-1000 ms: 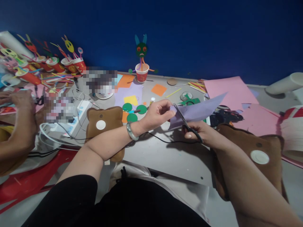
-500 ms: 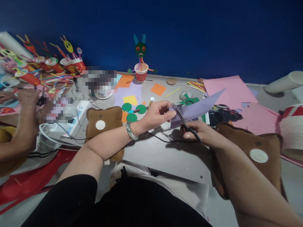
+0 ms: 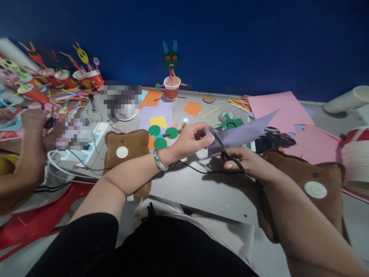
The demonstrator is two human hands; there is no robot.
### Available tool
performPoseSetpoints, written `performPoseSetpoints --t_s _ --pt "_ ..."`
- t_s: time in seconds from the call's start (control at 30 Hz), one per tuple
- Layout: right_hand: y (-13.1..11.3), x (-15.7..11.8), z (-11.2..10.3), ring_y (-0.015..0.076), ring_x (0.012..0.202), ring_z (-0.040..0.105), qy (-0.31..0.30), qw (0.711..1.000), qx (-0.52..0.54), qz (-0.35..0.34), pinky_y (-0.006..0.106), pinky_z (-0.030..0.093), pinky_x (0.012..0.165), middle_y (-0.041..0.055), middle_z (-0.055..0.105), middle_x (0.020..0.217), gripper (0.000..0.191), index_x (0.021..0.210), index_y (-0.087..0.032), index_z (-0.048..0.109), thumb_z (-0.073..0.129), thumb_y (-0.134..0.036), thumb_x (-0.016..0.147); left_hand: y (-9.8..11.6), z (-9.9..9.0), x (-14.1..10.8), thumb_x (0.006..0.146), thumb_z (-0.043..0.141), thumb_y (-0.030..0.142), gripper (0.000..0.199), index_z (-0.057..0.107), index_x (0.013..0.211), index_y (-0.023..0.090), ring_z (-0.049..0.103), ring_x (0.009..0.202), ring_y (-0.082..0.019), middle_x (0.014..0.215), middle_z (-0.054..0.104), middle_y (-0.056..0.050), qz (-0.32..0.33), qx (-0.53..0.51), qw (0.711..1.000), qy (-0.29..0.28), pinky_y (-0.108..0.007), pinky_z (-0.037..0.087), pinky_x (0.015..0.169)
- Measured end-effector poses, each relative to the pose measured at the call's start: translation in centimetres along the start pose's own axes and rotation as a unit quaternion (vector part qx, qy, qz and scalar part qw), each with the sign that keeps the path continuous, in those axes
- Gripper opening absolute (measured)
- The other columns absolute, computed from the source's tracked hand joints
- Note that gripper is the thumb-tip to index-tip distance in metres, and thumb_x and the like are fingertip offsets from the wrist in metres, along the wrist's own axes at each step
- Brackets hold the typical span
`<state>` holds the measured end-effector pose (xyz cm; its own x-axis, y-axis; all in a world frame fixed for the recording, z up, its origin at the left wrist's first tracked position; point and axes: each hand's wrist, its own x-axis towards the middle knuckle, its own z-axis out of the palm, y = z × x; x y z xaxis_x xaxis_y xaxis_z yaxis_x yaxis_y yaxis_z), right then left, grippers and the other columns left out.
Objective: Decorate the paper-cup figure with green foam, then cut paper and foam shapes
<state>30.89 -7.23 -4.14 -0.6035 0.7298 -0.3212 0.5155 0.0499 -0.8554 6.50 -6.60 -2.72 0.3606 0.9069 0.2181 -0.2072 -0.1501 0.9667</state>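
Observation:
My left hand [image 3: 196, 139] pinches the left end of a sheet of purple paper [image 3: 245, 132] between thumb and fingers, above the table. Black-handled scissors [image 3: 221, 144] are gripped in my right hand [image 3: 243, 161], their blades across the paper close to my left fingertips. The sheet slants up and to the right past the blades. Behind the paper lie green paper scraps [image 3: 232, 123]. Left of my left hand are several green paper discs [image 3: 160, 143] and a glue stick [image 3: 184, 122].
A paper cup [image 3: 172, 90] with a green-faced figure stands at the back. Brown cushions [image 3: 127, 138] lie at the table's near edge, under both forearms. Pink paper [image 3: 273, 109] covers the back right. At the left, a co-worker's hand [image 3: 36, 117] is beside a power strip [image 3: 99, 134].
The free right end of the purple paper has shifted slightly to the right. Both hands stay almost in place, the scissors still across the sheet.

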Motion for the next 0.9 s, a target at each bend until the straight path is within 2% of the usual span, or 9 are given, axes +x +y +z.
performPoseSetpoints --t_s 0.27,0.53,0.9 --pt "0.37 0.01 -0.05 0.0121 0.062 0.035 0.005 1.000 -0.002 0.005 0.026 0.026 0.056 -0.0028 0.042 0.062 0.069 0.068 -0.018 0.055 0.074 -0.085 0.066 -0.08 -0.06 -0.08 0.079 0.082 0.060 0.052 0.052 0.074 0.018 0.056 0.062 -0.008 0.069 0.056 0.002 -0.001 0.004 1.000 -0.001 -0.023 0.048 0.059" --pt "0.53 -0.12 -0.21 0.0131 0.064 0.037 0.007 1.000 -0.003 0.011 0.027 0.027 0.057 -0.0017 0.044 0.065 0.069 0.068 -0.018 0.056 0.076 -0.084 0.065 -0.13 -0.12 -0.14 0.081 0.081 0.056 0.047 0.054 0.074 0.018 0.056 0.063 -0.008 0.070 0.056 0.002 0.004 0.008 1.000 0.004 -0.024 0.047 0.059" --pt "0.36 0.04 -0.17 0.0119 0.062 0.034 -0.009 1.000 0.013 -0.008 0.028 0.025 0.056 -0.0033 0.040 0.063 0.068 0.068 -0.019 0.054 0.075 -0.083 0.069 -0.23 -0.06 -0.09 0.082 0.081 0.057 0.047 0.056 0.074 0.018 0.057 0.062 -0.008 0.069 0.055 0.003 0.018 -0.011 1.000 0.014 -0.024 0.051 0.060"
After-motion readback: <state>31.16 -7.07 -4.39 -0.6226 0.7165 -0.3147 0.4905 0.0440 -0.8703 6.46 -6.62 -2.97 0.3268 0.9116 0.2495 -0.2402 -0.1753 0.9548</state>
